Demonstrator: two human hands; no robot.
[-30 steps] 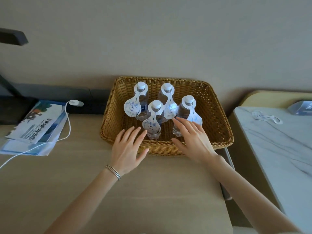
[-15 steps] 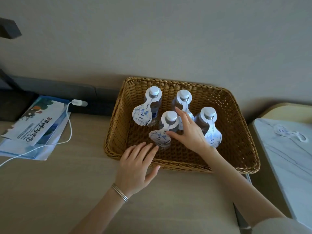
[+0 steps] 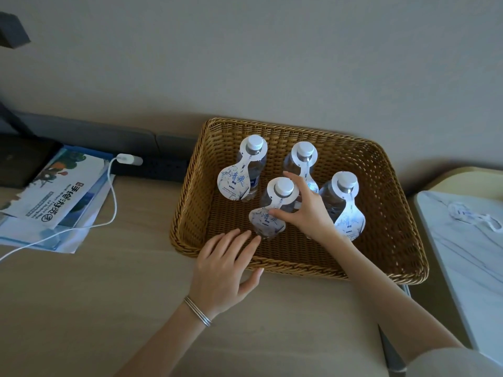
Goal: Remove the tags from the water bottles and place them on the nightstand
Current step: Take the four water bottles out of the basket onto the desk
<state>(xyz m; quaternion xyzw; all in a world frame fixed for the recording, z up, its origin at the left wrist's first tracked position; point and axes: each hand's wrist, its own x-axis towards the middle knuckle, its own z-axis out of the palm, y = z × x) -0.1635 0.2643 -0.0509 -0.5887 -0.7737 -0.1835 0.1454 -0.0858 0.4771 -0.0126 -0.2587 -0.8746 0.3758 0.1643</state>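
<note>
Several clear water bottles with white caps stand in a wicker basket [image 3: 386,257], each with a white and blue paper tag round its neck. My right hand [image 3: 306,210] grips the front bottle [image 3: 283,187] at its shoulder, thumb on its tag [image 3: 265,223], fingers round its far side. My left hand [image 3: 224,268] lies with straight fingers over the basket's near rim, fingertips close to the foot of that bottle. The other tagged bottles stand at the back left [image 3: 251,170], back middle [image 3: 302,159] and right [image 3: 343,197]. The marble-topped nightstand [image 3: 468,257] is at the right.
The basket sits on a beige wooden surface [image 3: 109,308] against the wall. Brochures [image 3: 60,191] and a white cable with its plug [image 3: 125,160] in a dark power strip lie at the left. A white tangled cord [image 3: 471,214] lies on the nightstand.
My right hand moved from the right bottle to the front bottle and closed round it. My left hand slid forward onto the basket's rim. The view shifted left and closer.
</note>
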